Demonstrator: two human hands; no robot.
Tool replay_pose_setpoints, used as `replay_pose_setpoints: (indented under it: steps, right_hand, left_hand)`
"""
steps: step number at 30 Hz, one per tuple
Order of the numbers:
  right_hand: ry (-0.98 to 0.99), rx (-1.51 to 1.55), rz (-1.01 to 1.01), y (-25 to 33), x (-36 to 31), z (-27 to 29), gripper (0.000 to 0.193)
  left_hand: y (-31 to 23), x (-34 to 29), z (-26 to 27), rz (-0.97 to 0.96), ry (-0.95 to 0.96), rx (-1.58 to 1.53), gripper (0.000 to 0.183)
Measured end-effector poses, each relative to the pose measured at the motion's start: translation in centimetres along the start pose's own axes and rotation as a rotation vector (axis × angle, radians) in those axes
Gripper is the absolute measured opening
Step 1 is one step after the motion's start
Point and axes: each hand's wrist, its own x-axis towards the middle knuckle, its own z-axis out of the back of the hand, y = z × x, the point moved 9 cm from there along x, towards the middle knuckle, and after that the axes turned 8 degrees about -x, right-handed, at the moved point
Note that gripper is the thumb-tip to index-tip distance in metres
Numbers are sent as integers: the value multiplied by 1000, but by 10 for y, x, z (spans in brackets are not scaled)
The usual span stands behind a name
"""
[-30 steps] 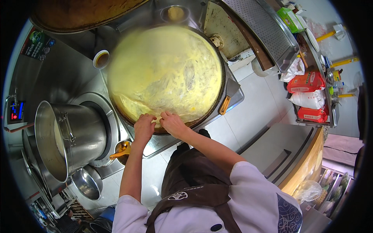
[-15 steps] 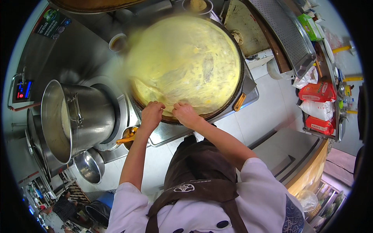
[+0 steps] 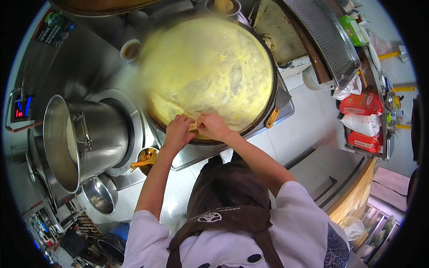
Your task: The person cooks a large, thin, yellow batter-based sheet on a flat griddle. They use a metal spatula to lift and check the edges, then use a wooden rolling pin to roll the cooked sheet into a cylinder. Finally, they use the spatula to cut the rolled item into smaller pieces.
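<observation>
A large, thin yellow pancake (image 3: 210, 67) covers most of a round dark griddle (image 3: 271, 96). Its near edge is wrinkled and slightly raised where both hands meet it. My left hand (image 3: 179, 130) is at that edge, fingers bent and pinching it. Close beside it on the right, my right hand (image 3: 213, 127) also grips the edge, its fingertips curled together. Haze blurs the pancake's left side. A scraper with a wooden handle (image 3: 272, 117) lies at the griddle's right rim.
Left of the griddle stands a big steel pot (image 3: 96, 134) on a burner. A small pot (image 3: 147, 156) holding an orange-handled tool sits by my left forearm. A cup of brown liquid (image 3: 130, 50) is at the far left, a perforated tray (image 3: 319, 35) at the far right.
My hands have come closer together and slightly farther over the pancake's near edge, which is drawn up a little between them. The whole view has shifted slightly.
</observation>
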Motion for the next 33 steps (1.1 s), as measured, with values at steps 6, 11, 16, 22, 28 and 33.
replay_pose_setpoints:
  steps: [6,11,16,22,28,33]
  right_hand:
    - [-19,264,-69,-23,8,9,14]
    - [-241,-236,-29,23,-7,38,33]
    - [-237,-351,-19,32,-8,45,23]
    - [-5,-237,159,52,-35,2,21]
    - [-516,-274,-263,-91,-96,279,32]
    - [-1148,-768,-598,-300,-206,584,33]
  left_hand:
    - [9,16,1,-36,-167,21,20]
    - [20,22,8,79,2,-167,21]
    - [-5,22,24,-3,150,-26,18]
    - [7,-11,-5,-100,269,33,19]
    - [-17,-12,21,94,95,-120,28]
    - [20,-58,49,311,-336,-157,14]
